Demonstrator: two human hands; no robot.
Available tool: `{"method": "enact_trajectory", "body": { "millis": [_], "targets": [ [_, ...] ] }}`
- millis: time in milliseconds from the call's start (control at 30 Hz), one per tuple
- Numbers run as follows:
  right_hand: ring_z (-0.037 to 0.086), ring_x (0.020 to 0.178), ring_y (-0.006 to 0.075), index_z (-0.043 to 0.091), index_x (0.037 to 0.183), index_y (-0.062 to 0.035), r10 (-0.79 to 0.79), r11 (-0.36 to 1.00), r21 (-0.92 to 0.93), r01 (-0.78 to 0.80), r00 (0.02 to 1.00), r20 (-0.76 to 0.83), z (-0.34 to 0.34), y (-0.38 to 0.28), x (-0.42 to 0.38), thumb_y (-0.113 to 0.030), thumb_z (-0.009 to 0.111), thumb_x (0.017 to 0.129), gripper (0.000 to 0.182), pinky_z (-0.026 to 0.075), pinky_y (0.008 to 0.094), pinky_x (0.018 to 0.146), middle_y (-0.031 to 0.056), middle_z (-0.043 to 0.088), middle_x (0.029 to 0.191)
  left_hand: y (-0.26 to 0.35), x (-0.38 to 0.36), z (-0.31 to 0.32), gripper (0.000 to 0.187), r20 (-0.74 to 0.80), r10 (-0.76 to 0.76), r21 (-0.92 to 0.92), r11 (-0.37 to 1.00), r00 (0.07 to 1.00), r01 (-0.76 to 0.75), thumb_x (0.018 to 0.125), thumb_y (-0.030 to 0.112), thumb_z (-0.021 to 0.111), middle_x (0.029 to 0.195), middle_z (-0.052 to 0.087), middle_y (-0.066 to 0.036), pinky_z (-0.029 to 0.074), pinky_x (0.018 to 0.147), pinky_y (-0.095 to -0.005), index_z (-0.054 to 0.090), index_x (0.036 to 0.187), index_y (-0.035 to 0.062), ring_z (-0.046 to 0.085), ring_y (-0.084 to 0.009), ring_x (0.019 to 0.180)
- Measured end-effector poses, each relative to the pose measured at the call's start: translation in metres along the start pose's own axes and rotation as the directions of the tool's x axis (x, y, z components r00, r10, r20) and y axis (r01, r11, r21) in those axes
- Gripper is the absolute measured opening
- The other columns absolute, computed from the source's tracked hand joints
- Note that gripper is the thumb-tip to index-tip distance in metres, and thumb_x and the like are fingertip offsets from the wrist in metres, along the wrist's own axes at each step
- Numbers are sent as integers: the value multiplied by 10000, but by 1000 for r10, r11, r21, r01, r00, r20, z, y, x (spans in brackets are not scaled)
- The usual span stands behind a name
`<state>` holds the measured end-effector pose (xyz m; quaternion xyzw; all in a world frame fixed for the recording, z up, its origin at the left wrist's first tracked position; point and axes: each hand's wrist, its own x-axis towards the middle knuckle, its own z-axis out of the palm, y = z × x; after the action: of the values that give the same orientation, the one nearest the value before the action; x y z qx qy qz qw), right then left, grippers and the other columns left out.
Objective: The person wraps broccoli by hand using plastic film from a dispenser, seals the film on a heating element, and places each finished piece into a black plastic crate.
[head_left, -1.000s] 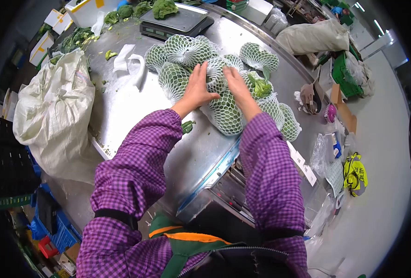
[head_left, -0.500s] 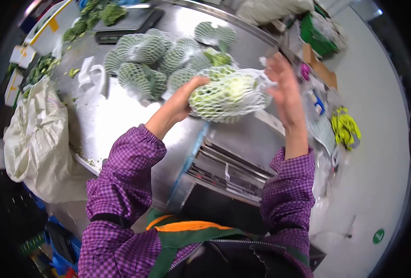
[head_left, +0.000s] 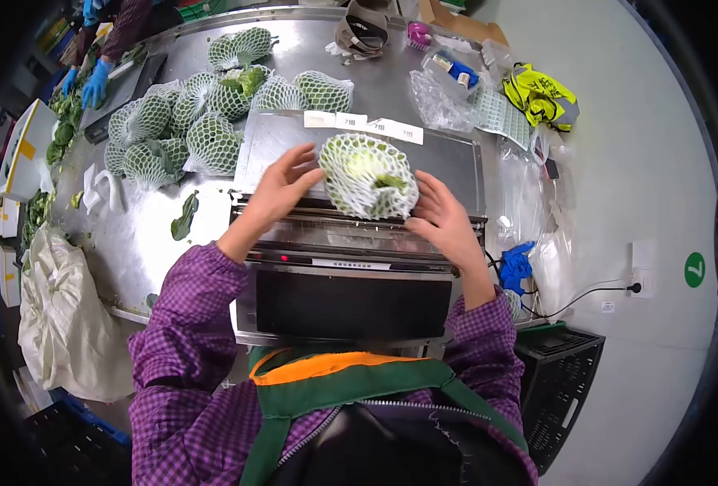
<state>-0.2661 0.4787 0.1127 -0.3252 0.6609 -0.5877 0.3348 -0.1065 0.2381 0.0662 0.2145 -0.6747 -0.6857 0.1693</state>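
Note:
A pale green vegetable head in a white foam net (head_left: 368, 176) sits over the metal wrapping machine (head_left: 448, 162), between my two hands. My left hand (head_left: 282, 186) is at its left side, fingers curved and apart, with the thumb right at the net. At the right side, my right hand (head_left: 442, 217) has its fingers spread along the net's edge. Several more green heads in foam nets (head_left: 213, 144) lie to the left and behind. A strip of white labels (head_left: 363, 125) runs along the machine's back part. Below my hands is the machine's dark front panel (head_left: 351, 304).
Another person's blue-gloved hand (head_left: 95, 83) is by a scale (head_left: 124, 101) at the far left. A white sack (head_left: 63, 316) stands at the left table edge. To the right lie clear plastic bags (head_left: 517, 190), a yellow vest (head_left: 543, 95) and a blue glove (head_left: 517, 263).
My view has turned right towards the machine. The netted head has moved from beside the other netted heads to over the machine, and my right hand has come down to its side.

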Motion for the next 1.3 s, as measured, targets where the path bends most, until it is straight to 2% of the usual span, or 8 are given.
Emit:
{"method": "enact_trajectory", "body": {
  "millis": [100,300,567,667,733,867,1033,1300],
  "targets": [
    [608,921,243,562,1141,-39,-162,765,-644,-16,963,-216,-41,25,-31,-219,731,754,459,456,360,819,116,644,977,11,-39,-23,298,-171,150,544,838,974,-33,816,173,690,966,672,-137,523,754,-324,615,1042,-6,660,-214,896],
    [567,718,281,616,879,-66,-268,481,-869,-114,925,-270,-31,40,-48,-310,724,740,301,407,410,668,67,636,715,9,-91,-9,340,-255,112,840,519,961,162,729,321,740,772,685,-94,504,622,-346,633,902,48,663,-252,700],
    [619,663,298,601,865,-33,-218,628,-766,-137,914,-343,-38,63,-47,-263,719,751,283,463,401,643,106,657,736,-13,-69,16,157,-262,-16,566,807,965,167,723,111,689,725,681,-89,487,631,-296,645,852,31,655,-206,666],
    [478,579,120,573,939,-10,189,979,123,-161,944,-269,-22,53,-33,-102,626,833,150,403,248,582,17,527,658,-7,-82,9,95,-255,-132,224,956,958,192,784,66,657,766,680,-69,473,613,-263,638,864,20,642,-158,688],
    [340,584,85,542,1015,19,205,546,810,-214,972,118,-41,14,-42,-55,551,864,168,311,236,573,-27,376,636,9,-106,1,59,-129,-258,-141,961,958,240,833,28,632,832,669,-52,440,584,-199,629,891,40,593,-87,687],
    [307,574,80,545,1033,22,-41,592,789,-162,972,230,-52,-60,-70,-48,482,897,165,286,242,567,-34,353,607,2,-127,7,95,-92,-295,-502,839,951,211,839,45,647,827,670,-53,436,587,-174,627,929,65,577,-62,676],
    [546,688,89,594,1040,17,-28,937,-350,-16,992,-120,-53,-31,-57,-57,526,900,173,446,225,677,36,600,747,2,-104,16,134,-152,-288,-493,851,946,180,846,58,645,854,675,-57,439,595,-175,622,978,60,587,-63,703],
    [549,1033,157,441,1299,-16,-15,1000,-9,16,1000,26,-28,11,41,-83,627,850,491,478,260,794,128,551,1196,18,-70,29,475,-130,-262,-123,961,956,247,850,98,621,847,643,-34,421,603,-197,467,1284,-21,525,-52,687]
  ]
}}
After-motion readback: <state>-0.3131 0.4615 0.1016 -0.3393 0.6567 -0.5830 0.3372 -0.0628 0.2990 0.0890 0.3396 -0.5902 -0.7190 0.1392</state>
